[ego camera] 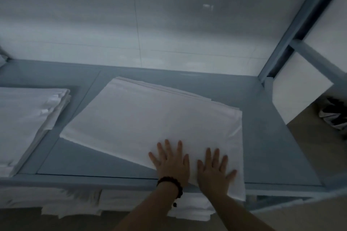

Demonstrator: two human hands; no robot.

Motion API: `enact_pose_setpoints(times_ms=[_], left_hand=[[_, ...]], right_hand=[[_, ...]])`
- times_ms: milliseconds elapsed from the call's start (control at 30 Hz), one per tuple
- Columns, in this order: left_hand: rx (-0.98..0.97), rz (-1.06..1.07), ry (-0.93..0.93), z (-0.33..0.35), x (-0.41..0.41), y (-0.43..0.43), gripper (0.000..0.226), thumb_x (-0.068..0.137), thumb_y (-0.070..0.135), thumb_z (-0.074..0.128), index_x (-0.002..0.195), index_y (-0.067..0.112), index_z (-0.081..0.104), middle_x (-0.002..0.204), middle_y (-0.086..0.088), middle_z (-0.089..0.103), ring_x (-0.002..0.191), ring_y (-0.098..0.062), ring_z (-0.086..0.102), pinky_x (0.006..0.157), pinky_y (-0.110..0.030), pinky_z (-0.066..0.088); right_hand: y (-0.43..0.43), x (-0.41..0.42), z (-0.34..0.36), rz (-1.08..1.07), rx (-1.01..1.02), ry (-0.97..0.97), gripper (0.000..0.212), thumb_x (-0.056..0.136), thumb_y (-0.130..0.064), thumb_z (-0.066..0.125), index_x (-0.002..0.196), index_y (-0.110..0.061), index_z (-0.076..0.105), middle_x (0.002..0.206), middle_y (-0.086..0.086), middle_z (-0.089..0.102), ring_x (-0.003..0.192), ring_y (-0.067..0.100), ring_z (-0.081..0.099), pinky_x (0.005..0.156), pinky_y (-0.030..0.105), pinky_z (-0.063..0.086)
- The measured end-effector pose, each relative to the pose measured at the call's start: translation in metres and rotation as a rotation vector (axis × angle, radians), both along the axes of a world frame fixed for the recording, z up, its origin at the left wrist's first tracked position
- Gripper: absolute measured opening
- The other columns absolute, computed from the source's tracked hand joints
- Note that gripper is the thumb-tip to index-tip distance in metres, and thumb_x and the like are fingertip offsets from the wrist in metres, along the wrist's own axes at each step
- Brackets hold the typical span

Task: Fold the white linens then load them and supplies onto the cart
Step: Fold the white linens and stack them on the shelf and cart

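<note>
Wall (pixel 93 15), pale and glossy, fills the upper half of the frame. Below it a blue-grey shelf (pixel 262 127) runs from left to right, with its metal upright (pixel 300 15) climbing the upper right corner.

On the shelf, in the centre of the frame, lies the folded linen (pixel 150 118): a broad white rectangle set askew to the shelf's front edge. Its near right corner hangs over that edge at lower right. A second stack (pixel 24 118) of white linen sits at the left edge, apart from the first, and more white cloth (pixel 75 204) shows on a level beneath, along the bottom left.

Both hands rest on the near right corner of the folded linen. The left hand (pixel 171 163) and the right hand (pixel 213 172) lie side by side, palms down, fingers straight and spread. They grip nothing and only press on the cloth. A dark bead bracelet (pixel 170 184) circles the left wrist.

I judge this to be smoothing a finished fold. The risk sits in that overhanging corner. With all the pressure at one end and the piece skewed, a push forward could slide the top layers over the lower ones, and the far edge at upper centre already looks slightly stepped. A pull toward the body could drag the whole piece off the edge and open the fold. I cannot make out a cart for certain.
</note>
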State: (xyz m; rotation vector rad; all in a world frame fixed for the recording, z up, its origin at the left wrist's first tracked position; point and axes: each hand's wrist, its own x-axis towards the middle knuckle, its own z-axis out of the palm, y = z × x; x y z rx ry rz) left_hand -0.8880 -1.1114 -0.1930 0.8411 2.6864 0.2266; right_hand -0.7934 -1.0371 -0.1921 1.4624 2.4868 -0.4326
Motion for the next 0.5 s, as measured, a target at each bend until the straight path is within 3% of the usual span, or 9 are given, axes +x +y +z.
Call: enact_pose_setpoints(times_ms=[100,233,300,367,433,500], left_hand=[[-0.007,0.057,0.013,-0.004,0.002,0.008,0.056,0.098,0.049,0.01,0.151,0.037,-0.006,0.16,-0.008,-0.013,0.144,-0.037,-0.017,0.105,-0.068,-0.016],[-0.088,0.031,0.125,-0.015,0.003,0.002,0.066,0.09,0.061,0.001,0.15,0.038,-0.013,0.16,-0.01,-0.015,0.143,-0.041,-0.016,0.096,-0.076,-0.018],[-0.11,0.018,0.164,-0.019,0.003,0.003,0.069,0.086,0.064,-0.001,0.149,0.038,-0.015,0.159,-0.011,-0.015,0.143,-0.043,-0.015,0.095,-0.078,-0.014],[-0.107,0.025,0.189,-0.022,0.002,0.004,0.071,0.083,0.066,-0.004,0.148,0.039,-0.017,0.159,-0.01,-0.016,0.143,-0.042,-0.015,0.097,-0.077,-0.012],[-0.095,0.046,0.201,-0.025,0.002,0.005,0.073,0.08,0.068,-0.007,0.147,0.04,-0.018,0.16,-0.007,-0.014,0.144,-0.04,-0.015,0.098,-0.076,-0.011],[-0.091,0.051,0.211,-0.027,0.003,0.006,0.074,0.079,0.067,-0.009,0.147,0.041,-0.017,0.161,-0.006,-0.012,0.144,-0.04,-0.013,0.098,-0.076,-0.011]], right_hand=[[-0.024,0.011,-0.005,0.149,-0.02,0.021,0.057,0.101,-0.05,0.013,0.152,-0.034,-0.007,0.161,-0.002,-0.013,0.147,0.028,-0.014,0.114,0.06,0.001],[0.007,0.02,-0.003,0.472,0.067,0.263,0.05,0.102,-0.041,0.018,0.151,-0.035,0.018,0.16,-0.008,0.007,0.149,0.016,0.002,0.118,0.041,0.002],[0.035,0.011,-0.002,0.739,0.095,0.289,0.049,0.102,-0.039,0.023,0.15,-0.031,0.024,0.159,-0.006,0.014,0.148,0.02,0.009,0.118,0.047,0.003],[0.068,0.002,-0.007,0.991,0.199,0.24,0.05,0.1,-0.042,0.024,0.148,-0.029,0.033,0.156,-0.002,0.026,0.144,0.024,0.023,0.115,0.055,0.015],[0.111,-0.002,-0.012,0.994,0.253,0.166,0.053,0.099,-0.047,0.021,0.15,-0.033,0.024,0.157,-0.004,0.02,0.145,0.024,0.021,0.116,0.051,0.016],[0.162,-0.004,-0.02,0.779,0.256,0.089,0.052,0.101,-0.048,0.015,0.148,-0.039,-0.005,0.159,-0.01,-0.007,0.149,0.019,0.0,0.12,0.044,0.002]])
